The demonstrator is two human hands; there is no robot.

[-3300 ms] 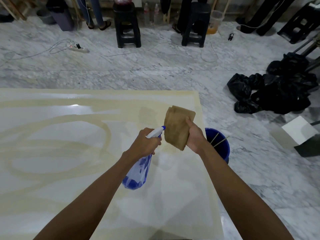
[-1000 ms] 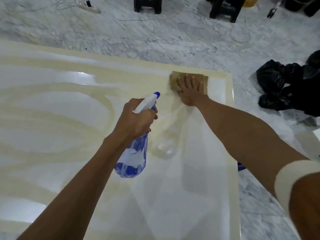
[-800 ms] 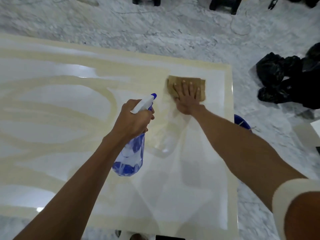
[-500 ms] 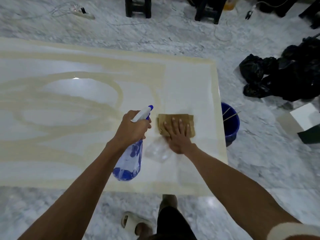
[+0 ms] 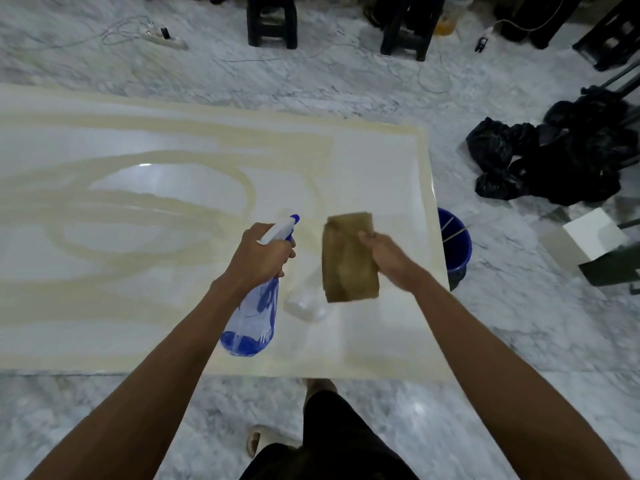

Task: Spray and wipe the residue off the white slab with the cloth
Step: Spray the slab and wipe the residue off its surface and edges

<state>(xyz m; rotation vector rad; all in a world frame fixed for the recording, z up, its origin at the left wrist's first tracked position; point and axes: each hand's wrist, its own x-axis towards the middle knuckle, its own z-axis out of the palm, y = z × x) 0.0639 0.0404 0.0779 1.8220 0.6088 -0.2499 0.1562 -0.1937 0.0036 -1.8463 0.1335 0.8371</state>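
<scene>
The white slab [image 5: 377,174] fills the left and middle of the view, streaked with yellowish swirls of residue [image 5: 166,206] over its left and centre. My left hand [image 5: 258,258] grips a clear blue spray bottle [image 5: 254,313] by its white trigger head, nozzle aimed away from me, over the slab's near right part. My right hand [image 5: 388,256] pinches a folded brown cloth [image 5: 348,259], lifted off the surface and hanging down just right of the bottle. The slab's right portion looks cleaner than the rest.
A blue bucket [image 5: 455,245] with sticks sits on the marble floor by the slab's right edge. Black bags [image 5: 554,161] lie further right, a white box [image 5: 594,233] near them. Black stools [image 5: 272,20] and a power strip [image 5: 162,36] stand at the back. My leg and sandal [image 5: 258,439] are below.
My right hand wiped the cloth from the slab's far right corner back toward me, then lifted it off the surface. The left hand kept holding the bottle.
</scene>
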